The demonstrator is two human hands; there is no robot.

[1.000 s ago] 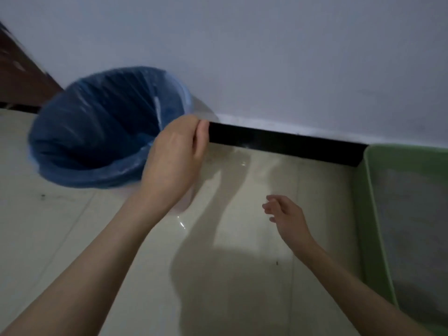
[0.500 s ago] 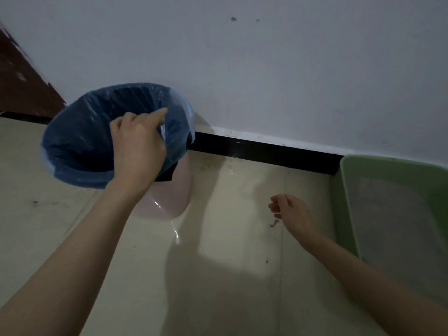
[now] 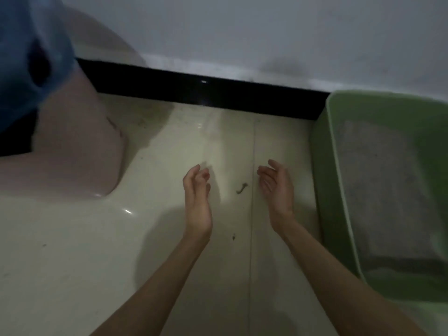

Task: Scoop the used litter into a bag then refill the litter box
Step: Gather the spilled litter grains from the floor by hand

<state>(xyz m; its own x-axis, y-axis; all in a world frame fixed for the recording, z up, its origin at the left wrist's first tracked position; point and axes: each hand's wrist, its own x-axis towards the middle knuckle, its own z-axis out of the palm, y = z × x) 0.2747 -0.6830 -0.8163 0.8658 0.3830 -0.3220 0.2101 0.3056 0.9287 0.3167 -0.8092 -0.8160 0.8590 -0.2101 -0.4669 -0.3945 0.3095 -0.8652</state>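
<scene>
Both hands hang over the floor w/ nothing in them. Left hand (image 3: 196, 200) is mid-frame, palm turned toward the right, fingers loosely curled and relaxed, gripping nothing. Right hand (image 3: 277, 187) is just beside it to the right, palm turned toward the left, fingers nearly straight and slack, also holding nothing. The two palms face each other w/ a gap between, not touching. Both forearms come up from the bottom edge.

On the floor (image 3: 72, 251), pale glossy tile, a small dark scrap (image 3: 241, 187) lies in the gap between the hands; can't tell what it is. A smaller dark speck (image 3: 233, 237) sits lower, near the left wrist. A thin grout line runs up the tile btwn the arms.

Litter box (image 3: 326, 180), green plastic, stands at the right edge, near the right hand but apart from it. Gray litter (image 3: 380, 185) covers its bottom. Its far corner is close to the black baseboard (image 3: 206, 93) that runs along the foot of the white wall (image 3: 242, 27).

Bin (image 3: 80, 146), pinkish, fills the upper left, well apart from the left hand. Blue bag (image 3: 26, 52) lines it and folds over the rim; this part is blurred, so the bag's inside can't be made out.
</scene>
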